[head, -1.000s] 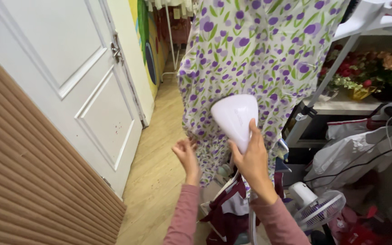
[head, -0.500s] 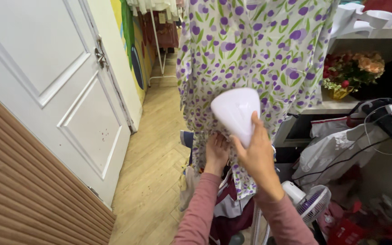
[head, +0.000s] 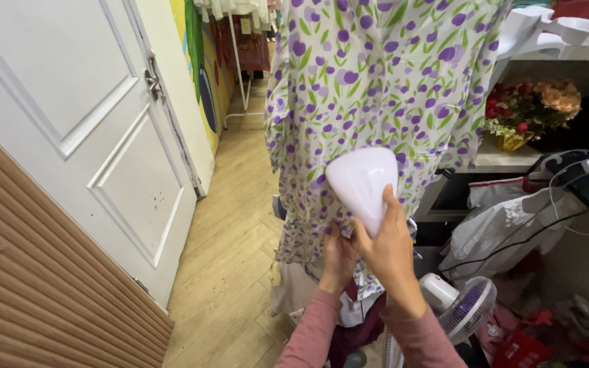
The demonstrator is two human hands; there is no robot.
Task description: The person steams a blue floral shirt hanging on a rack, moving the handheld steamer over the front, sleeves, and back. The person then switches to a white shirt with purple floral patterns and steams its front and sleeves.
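A white garment printed with purple tulips and green leaves (head: 383,75) hangs in front of me. My right hand (head: 393,255) grips the handle of a white garment steamer head (head: 363,180), which is pressed against the lower front of the garment. Just left of it, my left hand (head: 339,259) pinches the garment's lower edge and holds the cloth taut. Both arms wear pink sleeves.
A white panelled door (head: 97,136) stands at the left beside a ribbed brown wall (head: 28,286). Wooden flooring (head: 233,225) runs back to a clothes rack (head: 236,41). At the right are a shelf with flowers (head: 530,109), bags, cables and a small fan (head: 468,313).
My left hand has moved right from the garment's side edge to its lower hem beside the steamer. The steamer head stays against the cloth, and my view has shifted.
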